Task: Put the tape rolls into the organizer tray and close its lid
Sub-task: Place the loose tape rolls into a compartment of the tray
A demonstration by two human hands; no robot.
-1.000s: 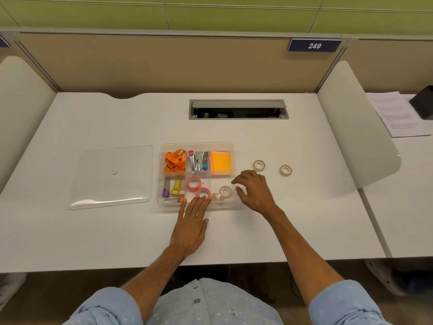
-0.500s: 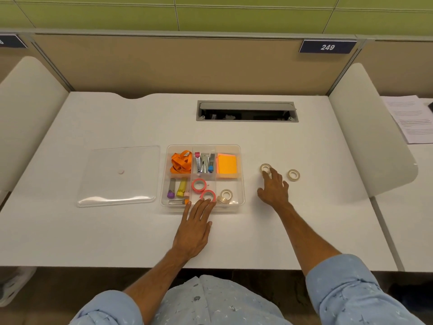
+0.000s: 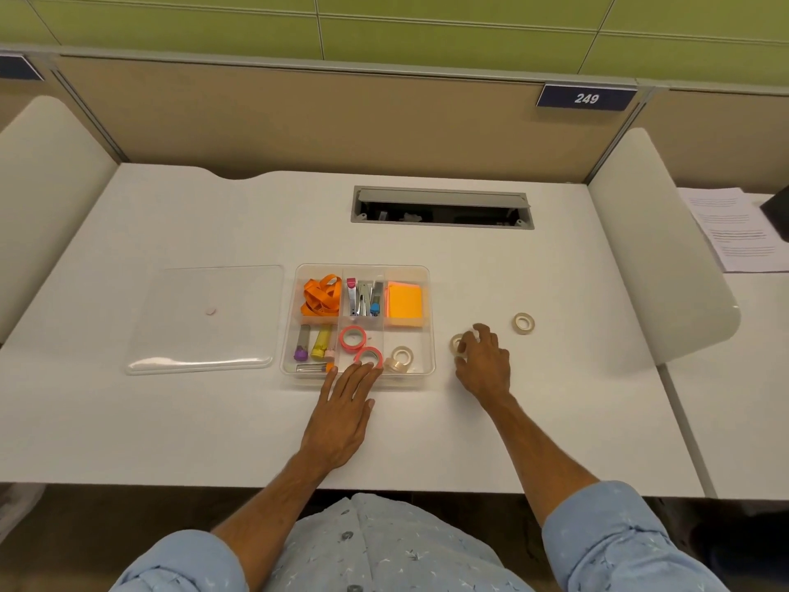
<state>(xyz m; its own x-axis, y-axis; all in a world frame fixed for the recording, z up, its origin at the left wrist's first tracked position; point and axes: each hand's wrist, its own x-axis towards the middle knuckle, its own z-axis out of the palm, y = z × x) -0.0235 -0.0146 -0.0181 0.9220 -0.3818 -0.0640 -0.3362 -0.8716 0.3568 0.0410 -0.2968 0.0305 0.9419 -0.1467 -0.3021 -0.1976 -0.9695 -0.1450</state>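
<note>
Head view: right hand point(image 3: 484, 363) curls its fingers around a beige tape roll point(image 3: 457, 344) on the surface right of the organizer tray point(image 3: 429, 318), not lifted yet. Left hand point(image 3: 341, 414) lies flat and open, bracing the tray's near edge. Another roll point(image 3: 523, 323) waits at right; the lid point(image 3: 205, 318) lies at left. That thin roll could easily slip or wheel away from a loose pinch.

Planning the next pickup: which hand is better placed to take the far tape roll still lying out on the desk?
Right. The right hand is already beside that roll, closing on its neighbour; the left hand rests at the tray.
</note>
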